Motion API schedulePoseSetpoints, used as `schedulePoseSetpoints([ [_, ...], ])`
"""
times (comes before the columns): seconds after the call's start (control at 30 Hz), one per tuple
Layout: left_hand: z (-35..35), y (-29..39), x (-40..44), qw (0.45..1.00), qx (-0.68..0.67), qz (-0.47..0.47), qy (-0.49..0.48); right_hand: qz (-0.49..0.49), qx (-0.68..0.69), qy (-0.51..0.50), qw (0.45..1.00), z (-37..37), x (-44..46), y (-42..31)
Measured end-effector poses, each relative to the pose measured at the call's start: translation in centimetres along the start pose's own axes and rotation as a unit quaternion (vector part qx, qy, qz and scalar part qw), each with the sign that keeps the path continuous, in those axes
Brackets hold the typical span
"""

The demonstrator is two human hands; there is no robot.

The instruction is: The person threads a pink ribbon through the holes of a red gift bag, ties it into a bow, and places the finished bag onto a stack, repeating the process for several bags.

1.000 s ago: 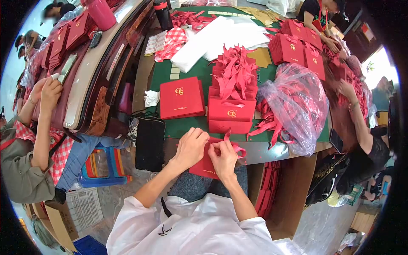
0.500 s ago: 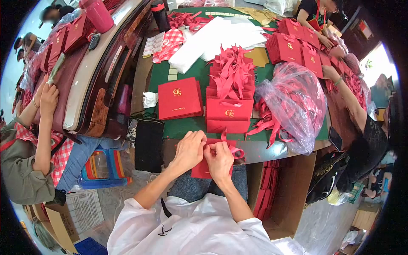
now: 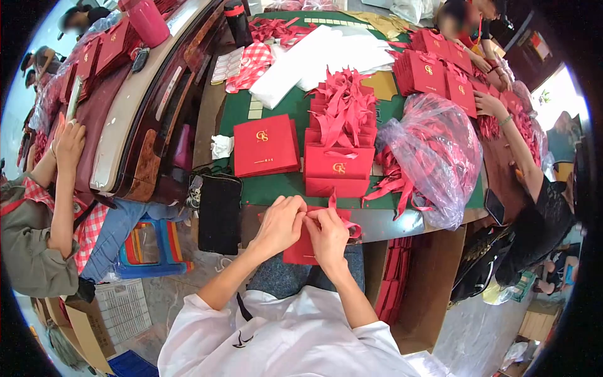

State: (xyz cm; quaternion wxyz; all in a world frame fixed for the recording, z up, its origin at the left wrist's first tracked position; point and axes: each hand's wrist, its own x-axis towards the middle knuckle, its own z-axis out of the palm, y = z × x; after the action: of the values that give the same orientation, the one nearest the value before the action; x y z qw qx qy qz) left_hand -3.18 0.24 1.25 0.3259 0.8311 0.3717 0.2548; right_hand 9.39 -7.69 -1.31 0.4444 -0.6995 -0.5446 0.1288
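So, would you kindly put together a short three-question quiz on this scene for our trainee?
1. Which thing are the left hand and the right hand both at?
a) a black bottle
b) a red bag
c) a phone

2. True or false: the clear plastic bag of ribbons lies to the left of the row of upright bags.

3. Fill in the missing word: the logo on the flat red stack is ____ in colour.

Key:
1. b
2. False; the clear plastic bag lies to the right of the row of upright bags.
3. gold
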Motion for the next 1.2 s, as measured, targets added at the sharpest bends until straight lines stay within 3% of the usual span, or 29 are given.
schedulePoseSetpoints([
  [0.33,-1.6,0.6,-0.1,0.999,-0.028,-0.003,-0.046,0.013,0.045,-0.026,0.999,-4.8,2.8,-1.8],
  [0.4,-1.5,0.8,-0.4,0.998,-0.014,0.040,-0.046,-0.033,-0.022,-0.122,0.992,-5.0,3.2,-0.7],
  [0.43,-1.4,0.9,-0.6,0.995,0.001,0.083,-0.046,-0.009,0.002,-0.174,0.985,-4.9,3.3,-0.3],
  [0.57,-0.9,0.7,-1.2,0.987,0.012,0.152,-0.043,0.031,0.077,-0.253,0.964,-4.7,3.5,1.5],
  [0.67,-0.9,0.5,-1.5,0.977,0.039,0.198,-0.068,0.096,0.024,-0.299,0.949,-5.8,4.1,0.7],
  [0.77,-1.3,1.2,-1.4,0.973,0.069,0.210,-0.059,0.022,0.104,-0.271,0.957,-4.8,3.5,2.2],
  [0.87,-1.6,2.2,-1.1,0.969,0.098,0.217,-0.059,0.024,0.163,-0.253,0.953,-4.2,3.2,3.3],
  [0.9,-1.6,2.2,-1.2,0.971,0.088,0.214,-0.063,0.080,0.190,-0.283,0.937,-4.2,3.3,3.6],
  [0.93,-1.7,2.4,-1.0,0.972,0.081,0.210,-0.067,0.073,0.188,-0.278,0.939,-3.8,3.2,4.0],
  [1.0,-2.0,3.1,-0.2,0.973,0.074,0.208,-0.069,0.159,0.221,-0.239,0.932,-3.4,2.9,3.4],
  [1.2,-3.2,4.0,0.0,0.969,0.115,0.209,-0.071,0.068,0.116,-0.279,0.951,-5.5,4.1,1.4],
])
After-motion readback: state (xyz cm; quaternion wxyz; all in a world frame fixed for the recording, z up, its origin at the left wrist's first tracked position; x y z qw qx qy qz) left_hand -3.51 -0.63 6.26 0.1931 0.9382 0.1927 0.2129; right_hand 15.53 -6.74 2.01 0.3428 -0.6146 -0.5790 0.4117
